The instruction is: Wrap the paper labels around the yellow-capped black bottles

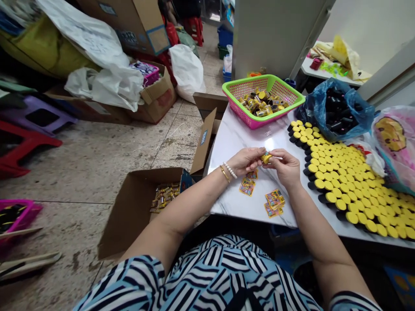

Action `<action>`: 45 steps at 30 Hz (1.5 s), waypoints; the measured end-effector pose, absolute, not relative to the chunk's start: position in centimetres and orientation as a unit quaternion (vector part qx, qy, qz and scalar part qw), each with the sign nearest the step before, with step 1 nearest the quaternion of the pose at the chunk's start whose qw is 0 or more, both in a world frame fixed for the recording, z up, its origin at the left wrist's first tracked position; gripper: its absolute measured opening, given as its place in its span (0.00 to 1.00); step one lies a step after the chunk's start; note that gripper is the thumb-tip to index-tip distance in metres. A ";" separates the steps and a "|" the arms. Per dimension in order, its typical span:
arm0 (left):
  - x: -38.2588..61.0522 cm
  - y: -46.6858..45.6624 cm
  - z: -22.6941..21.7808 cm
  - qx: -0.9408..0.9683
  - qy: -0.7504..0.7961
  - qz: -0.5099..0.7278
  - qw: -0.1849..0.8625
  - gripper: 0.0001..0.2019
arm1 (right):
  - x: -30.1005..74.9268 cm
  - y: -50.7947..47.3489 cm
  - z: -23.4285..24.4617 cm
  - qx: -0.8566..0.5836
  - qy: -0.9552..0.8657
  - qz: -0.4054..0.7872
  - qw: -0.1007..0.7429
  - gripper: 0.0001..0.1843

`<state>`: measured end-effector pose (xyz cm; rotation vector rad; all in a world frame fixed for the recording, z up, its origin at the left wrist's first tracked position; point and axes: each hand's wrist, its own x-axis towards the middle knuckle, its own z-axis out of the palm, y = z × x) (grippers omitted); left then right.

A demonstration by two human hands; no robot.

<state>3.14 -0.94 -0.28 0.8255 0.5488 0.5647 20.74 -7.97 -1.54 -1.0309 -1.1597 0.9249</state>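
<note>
Over the white marble table [240, 138], my left hand [247, 160] and my right hand [285, 166] meet, both pinched on one small yellow-capped tube [266, 157]. A pale strip sticks out of it toward my right hand. Just below my hands, a few small colourful sticker sheets [275, 199] lie flat on the table. A large block of black tubes with yellow caps [350, 181] stands upright in rows at my right. A pearl bracelet and a gold bangle circle my left wrist.
A pink and green basket [293, 103] of finished labelled tubes sits at the far table edge. A blue bag [356, 119] of black tubes lies behind the rows. On the floor left of the table is an open cardboard box [136, 203] with labelled tubes.
</note>
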 end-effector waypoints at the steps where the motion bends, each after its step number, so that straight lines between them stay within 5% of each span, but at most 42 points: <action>1: 3.1 -1.0 -0.2 0.395 0.267 0.266 0.838 0.21 | 20.6 -8.0 -1.5 -0.449 -0.508 0.408 0.611 0.13; 11: 2.7 -1.2 -0.4 0.405 0.328 0.224 0.824 0.36 | 18.4 -8.5 -0.7 -0.476 -0.605 0.327 0.548 0.16; 17: 1.9 0.6 -0.3 0.367 0.377 0.349 0.775 0.34 | 19.2 -2.1 4.7 -0.553 -0.591 0.231 0.540 0.17; 22: 0.8 1.7 -1.0 0.425 0.407 0.412 0.696 0.23 | 23.1 6.9 10.5 -0.519 -0.659 0.071 0.539 0.33; 26: -0.4 1.0 -1.6 0.531 0.410 0.416 0.614 0.16 | 25.9 4.3 11.5 -0.562 -0.704 -0.042 0.432 0.30; 30: -1.1 0.2 -1.9 0.610 0.416 0.407 0.538 0.14 | 28.5 -5.0 9.2 -0.696 -0.658 -0.156 0.239 0.21; 34: -0.5 0.2 -2.0 0.628 0.406 0.380 0.545 0.15 | 31.3 -11.3 5.3 -0.763 -0.631 -0.132 0.052 0.17; 45: -3.2 -6.5 -1.0 0.792 0.366 0.324 0.367 0.05 | 32.6 -13.7 0.9 -0.739 -0.651 -0.174 0.003 0.21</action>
